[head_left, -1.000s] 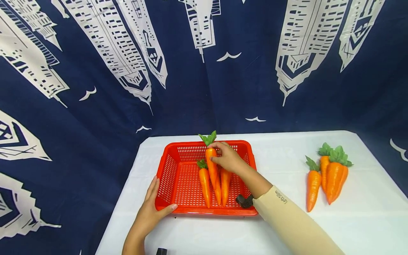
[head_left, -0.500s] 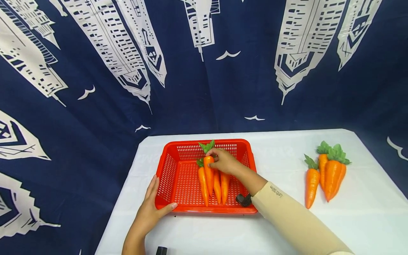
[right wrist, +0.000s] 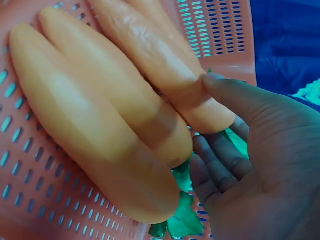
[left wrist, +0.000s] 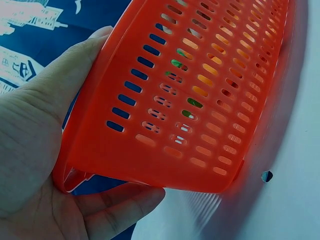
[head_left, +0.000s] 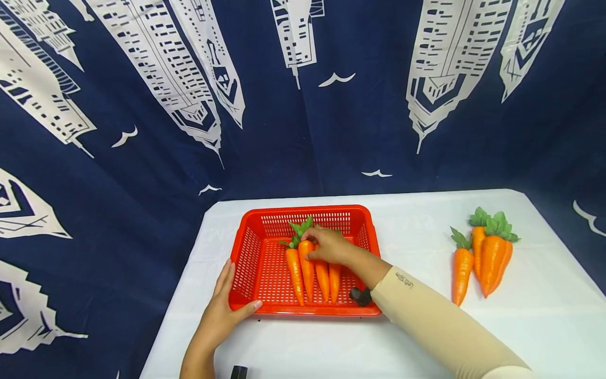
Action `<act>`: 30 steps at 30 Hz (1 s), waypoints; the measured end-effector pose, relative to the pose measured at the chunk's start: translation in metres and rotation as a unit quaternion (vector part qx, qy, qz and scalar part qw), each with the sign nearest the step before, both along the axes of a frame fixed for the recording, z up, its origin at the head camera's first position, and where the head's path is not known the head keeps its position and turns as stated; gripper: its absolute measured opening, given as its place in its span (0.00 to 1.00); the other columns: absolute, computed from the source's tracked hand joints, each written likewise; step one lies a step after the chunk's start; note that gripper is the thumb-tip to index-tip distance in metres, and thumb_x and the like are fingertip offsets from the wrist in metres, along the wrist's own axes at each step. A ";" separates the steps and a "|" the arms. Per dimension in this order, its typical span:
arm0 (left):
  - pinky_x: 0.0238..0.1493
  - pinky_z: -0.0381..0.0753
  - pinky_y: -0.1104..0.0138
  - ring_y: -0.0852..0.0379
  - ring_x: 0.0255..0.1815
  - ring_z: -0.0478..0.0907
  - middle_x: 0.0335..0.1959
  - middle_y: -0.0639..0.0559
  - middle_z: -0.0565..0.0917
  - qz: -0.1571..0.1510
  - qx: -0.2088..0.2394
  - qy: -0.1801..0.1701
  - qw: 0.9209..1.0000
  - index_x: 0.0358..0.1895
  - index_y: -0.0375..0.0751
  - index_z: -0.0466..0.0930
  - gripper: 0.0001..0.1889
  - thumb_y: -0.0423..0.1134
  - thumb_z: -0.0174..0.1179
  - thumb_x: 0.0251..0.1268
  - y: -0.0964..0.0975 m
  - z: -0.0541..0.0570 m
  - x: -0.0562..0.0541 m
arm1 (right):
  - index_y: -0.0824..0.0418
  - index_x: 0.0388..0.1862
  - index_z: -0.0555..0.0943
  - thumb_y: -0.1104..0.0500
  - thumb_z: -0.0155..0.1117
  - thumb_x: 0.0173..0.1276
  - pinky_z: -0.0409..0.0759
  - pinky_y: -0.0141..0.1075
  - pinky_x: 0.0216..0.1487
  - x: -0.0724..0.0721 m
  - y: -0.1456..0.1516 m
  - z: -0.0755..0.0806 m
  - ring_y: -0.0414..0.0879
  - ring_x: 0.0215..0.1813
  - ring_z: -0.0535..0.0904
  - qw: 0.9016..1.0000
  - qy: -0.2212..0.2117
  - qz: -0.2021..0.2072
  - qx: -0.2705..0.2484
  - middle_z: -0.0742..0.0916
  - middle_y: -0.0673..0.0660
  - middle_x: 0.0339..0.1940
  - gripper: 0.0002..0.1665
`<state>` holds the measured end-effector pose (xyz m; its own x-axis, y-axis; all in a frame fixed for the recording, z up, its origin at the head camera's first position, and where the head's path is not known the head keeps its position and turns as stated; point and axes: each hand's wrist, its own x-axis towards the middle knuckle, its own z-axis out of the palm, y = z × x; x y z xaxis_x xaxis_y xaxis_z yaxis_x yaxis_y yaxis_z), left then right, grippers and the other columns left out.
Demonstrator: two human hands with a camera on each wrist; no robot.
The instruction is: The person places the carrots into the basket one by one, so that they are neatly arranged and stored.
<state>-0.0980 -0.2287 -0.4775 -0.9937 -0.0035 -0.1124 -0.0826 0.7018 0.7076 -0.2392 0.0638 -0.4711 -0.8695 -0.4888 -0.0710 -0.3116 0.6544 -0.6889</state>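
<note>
Backdrop: far left, we've got navy cloth (head_left: 156, 142) printed with a white skyline, and it runs on behind the whole tabletop (head_left: 303, 347).
Left hand: here at the basket's near-left corner, we see the left hand (head_left: 221, 310) gripping, thumb on the near rim, fingers along the left wall.
Black object: down at the bottom of the head view, we catch only part of it (head_left: 239, 372).
Red basket: we have it (head_left: 307, 311) toward the tabletop's far-left corner, close to the far edge.
Leftmost carrot: inside the basket, we see it (head_left: 295, 276) leaning, leaves toward the far rim.
Held carrot: next along, also inside the basket, we find it (head_left: 307, 276) pinched near its leafy end.
Right hand: and that's our pincher (head_left: 331, 246), thumb and fingers gripping the held carrot.
Two more carrots: side by side to the right, we spot them (head_left: 334, 281) partly beneath the hand.
Sleeve: beige (head_left: 426, 316), we see it crossing the basket's near-right corner.
Loose carrots: we finish with an overlapping bunch (head_left: 492, 263) near the tabletop's right edge.
</note>
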 end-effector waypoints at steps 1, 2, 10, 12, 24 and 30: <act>0.71 0.60 0.31 0.38 0.83 0.52 0.84 0.66 0.37 0.001 0.000 -0.001 1.000 0.83 0.61 0.36 0.64 0.66 0.73 0.50 0.000 0.000 0.000 | 0.53 0.53 0.81 0.57 0.78 0.60 0.80 0.43 0.58 0.000 0.000 -0.001 0.47 0.53 0.81 1.000 0.001 0.002 0.004 0.83 0.52 0.49 0.23; 0.71 0.60 0.31 0.38 0.82 0.52 0.84 0.65 0.37 0.001 -0.001 -0.002 1.000 0.83 0.61 0.36 0.64 0.66 0.73 0.50 0.000 0.000 0.000 | 0.54 0.53 0.81 0.56 0.78 0.60 0.80 0.43 0.58 0.000 0.000 -0.001 0.47 0.53 0.81 1.000 0.002 0.005 0.009 0.84 0.52 0.49 0.23; 0.71 0.60 0.32 0.38 0.82 0.52 0.84 0.65 0.36 0.001 -0.002 -0.004 1.000 0.83 0.62 0.36 0.64 0.66 0.73 0.50 0.001 0.002 0.000 | 0.56 0.54 0.82 0.55 0.79 0.60 0.78 0.43 0.58 -0.001 -0.002 -0.006 0.46 0.51 0.78 0.998 0.011 0.016 0.057 0.85 0.52 0.50 0.24; 0.71 0.60 0.31 0.38 0.82 0.52 0.84 0.66 0.36 0.001 -0.002 -0.003 1.000 0.83 0.63 0.36 0.63 0.64 0.73 0.51 0.001 0.002 0.000 | 0.56 0.54 0.83 0.55 0.79 0.60 0.78 0.43 0.58 -0.002 -0.002 -0.007 0.46 0.51 0.79 0.998 0.010 0.014 0.055 0.85 0.52 0.50 0.24; 0.71 0.60 0.31 0.37 0.82 0.52 0.84 0.65 0.36 0.001 -0.005 -0.004 1.000 0.83 0.61 0.36 0.63 0.62 0.74 0.53 0.002 0.003 0.000 | 0.60 0.56 0.82 0.59 0.73 0.66 0.81 0.46 0.59 -0.005 0.005 0.005 0.53 0.57 0.80 0.994 -0.002 -0.042 -0.100 0.83 0.57 0.55 0.20; 0.71 0.60 0.32 0.36 0.82 0.51 0.84 0.65 0.36 -0.004 -0.008 0.000 1.000 0.83 0.60 0.36 0.62 0.62 0.74 0.53 0.002 0.002 0.000 | 0.60 0.60 0.80 0.58 0.69 0.69 0.82 0.44 0.57 -0.002 0.011 0.015 0.53 0.58 0.80 0.983 -0.003 -0.074 -0.168 0.84 0.58 0.57 0.22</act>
